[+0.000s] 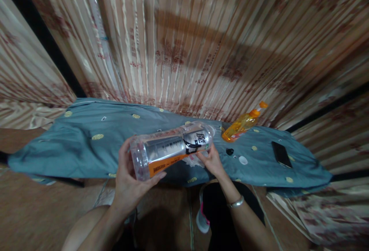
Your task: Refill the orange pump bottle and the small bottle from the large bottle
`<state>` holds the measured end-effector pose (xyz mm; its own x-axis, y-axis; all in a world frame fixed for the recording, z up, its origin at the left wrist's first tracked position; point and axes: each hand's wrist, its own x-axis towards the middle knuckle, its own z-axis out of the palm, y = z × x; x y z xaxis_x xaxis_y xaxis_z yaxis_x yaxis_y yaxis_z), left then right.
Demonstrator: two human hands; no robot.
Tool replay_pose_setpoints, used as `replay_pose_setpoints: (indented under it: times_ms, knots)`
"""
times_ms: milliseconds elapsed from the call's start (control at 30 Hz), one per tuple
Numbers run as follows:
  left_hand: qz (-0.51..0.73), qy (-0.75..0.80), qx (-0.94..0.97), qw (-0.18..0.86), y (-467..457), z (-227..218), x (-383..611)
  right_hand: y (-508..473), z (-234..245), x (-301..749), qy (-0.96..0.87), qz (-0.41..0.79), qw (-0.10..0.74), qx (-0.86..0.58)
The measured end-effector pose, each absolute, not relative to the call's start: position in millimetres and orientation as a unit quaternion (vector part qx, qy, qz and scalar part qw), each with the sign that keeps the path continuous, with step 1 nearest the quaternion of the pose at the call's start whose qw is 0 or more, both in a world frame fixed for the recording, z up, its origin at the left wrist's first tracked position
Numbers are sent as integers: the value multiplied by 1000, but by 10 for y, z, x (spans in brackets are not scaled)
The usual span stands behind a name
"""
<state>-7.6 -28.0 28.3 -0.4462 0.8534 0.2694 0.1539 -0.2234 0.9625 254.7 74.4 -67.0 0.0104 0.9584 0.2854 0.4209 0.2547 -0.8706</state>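
Note:
My left hand (129, 180) grips the base of a large clear plastic bottle (170, 147) with a silver, black and orange label, held on its side above a table draped in a blue-green cloth (86, 143). My right hand (211, 160) holds the bottle's neck end, fingers closed under it. The bottle looks empty. A silver bracelet (236, 203) sits on my right wrist.
On the cloth to the right lie an orange bottle (240, 126) on its side, a small black cap (230, 151), a white cap (243, 160) and a dark phone (281, 154). Striped pink curtains (187, 43) hang behind the table. My shoe (201, 216) shows below.

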Motion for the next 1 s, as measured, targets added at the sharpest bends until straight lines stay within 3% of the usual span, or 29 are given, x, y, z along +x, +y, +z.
replay_pose_setpoints:
  times_ms: [1000]
  knots:
    - [620,573,459,275,-297,200,-152,719,-630,2518,-653,295,456,-528]
